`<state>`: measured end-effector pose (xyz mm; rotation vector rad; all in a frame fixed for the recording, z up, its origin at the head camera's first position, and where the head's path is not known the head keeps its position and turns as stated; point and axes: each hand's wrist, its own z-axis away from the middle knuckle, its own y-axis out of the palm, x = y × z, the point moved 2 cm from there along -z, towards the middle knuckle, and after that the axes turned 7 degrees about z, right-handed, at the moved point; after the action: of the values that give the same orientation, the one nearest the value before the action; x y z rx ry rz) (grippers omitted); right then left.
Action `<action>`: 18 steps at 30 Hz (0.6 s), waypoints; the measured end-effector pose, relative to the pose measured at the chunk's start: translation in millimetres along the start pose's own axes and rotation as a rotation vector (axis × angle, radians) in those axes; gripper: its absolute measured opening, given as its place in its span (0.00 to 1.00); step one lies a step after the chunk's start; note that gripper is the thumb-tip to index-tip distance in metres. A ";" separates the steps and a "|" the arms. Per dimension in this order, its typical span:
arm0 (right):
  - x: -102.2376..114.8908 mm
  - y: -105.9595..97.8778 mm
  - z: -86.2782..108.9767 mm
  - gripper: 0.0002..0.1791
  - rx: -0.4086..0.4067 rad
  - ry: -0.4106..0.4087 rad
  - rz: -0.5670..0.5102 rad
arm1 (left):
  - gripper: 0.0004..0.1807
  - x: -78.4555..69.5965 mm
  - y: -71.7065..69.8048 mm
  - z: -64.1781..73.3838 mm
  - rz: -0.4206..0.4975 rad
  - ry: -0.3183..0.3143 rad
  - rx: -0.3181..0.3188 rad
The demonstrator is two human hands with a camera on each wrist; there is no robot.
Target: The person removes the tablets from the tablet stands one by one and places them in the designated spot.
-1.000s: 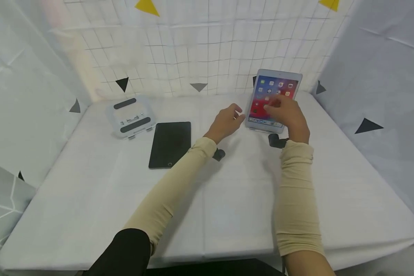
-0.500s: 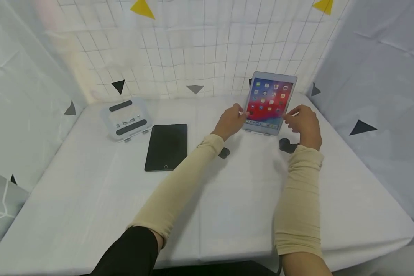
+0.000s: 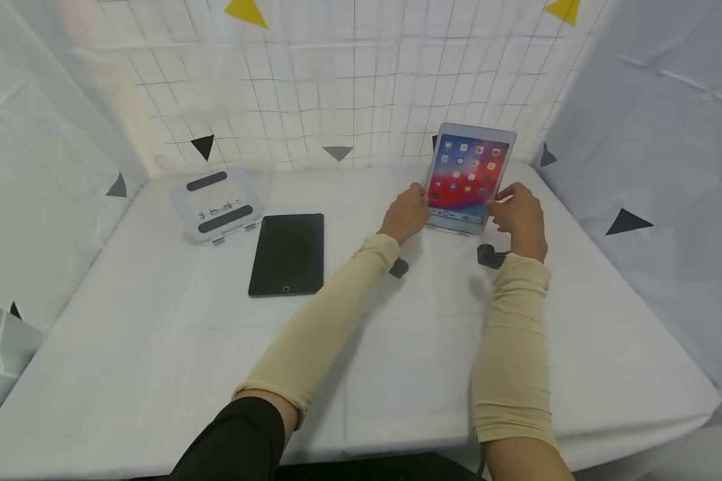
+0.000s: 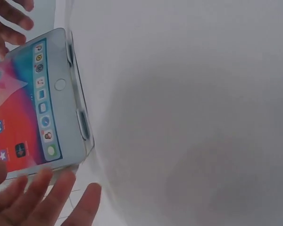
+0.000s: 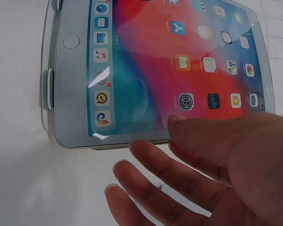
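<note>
A white tablet (image 3: 470,175) with its screen lit leans upright at the back right, on a clear stand (image 4: 85,126) whose small hooks catch its lower edge. My left hand (image 3: 406,212) holds the tablet's left side, thumb in front and the other fingers at the edge. On the opposite side, my right hand (image 3: 520,212) pinches the right edge low down. In the right wrist view, its thumb (image 5: 198,134) lies over the front border and the index finger goes behind the edge.
A black tablet (image 3: 287,254) with a dark screen lies flat left of centre. Behind it to the left, a clear folded stand (image 3: 219,206) with dark grey pads lies on the white-covered table (image 3: 156,374). A gridded white sheet (image 3: 313,87) hangs at the back.
My right hand has moved from in front of the screen to the tablet's right edge. My left hand has come in to its left edge. The head view has shifted slightly.
</note>
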<state>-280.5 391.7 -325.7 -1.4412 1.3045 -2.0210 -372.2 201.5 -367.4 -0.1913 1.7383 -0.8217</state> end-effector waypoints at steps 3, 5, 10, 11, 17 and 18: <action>-0.6 -0.3 -1.7 0.24 -0.038 -0.035 0.010 | 0.13 0.1 2.6 -2.3 0.004 0.018 -0.013; -1.5 -0.7 -4.1 0.23 -0.059 -0.051 0.016 | 0.13 0.3 4.3 -4.0 0.001 0.019 -0.021; -4.3 -1.4 -9.6 0.22 -0.073 -0.051 0.004 | 0.11 1.2 5.8 -6.1 -0.003 0.004 -0.021; -4.3 -1.2 -10.3 0.22 -0.075 -0.047 0.000 | 0.11 1.3 5.5 -6.0 0.004 0.002 -0.018; -3.5 0.6 -11.7 0.22 -0.090 -0.035 -0.007 | 0.12 4.1 1.8 -5.1 -0.022 0.016 -0.010; -3.8 0.8 -11.9 0.22 -0.093 -0.037 -0.006 | 0.13 4.9 1.1 -4.9 -0.030 0.021 -0.012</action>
<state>-289.5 399.6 -329.3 -1.5176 1.3976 -1.9513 -378.0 201.8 -371.4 -0.2173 1.7642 -0.8381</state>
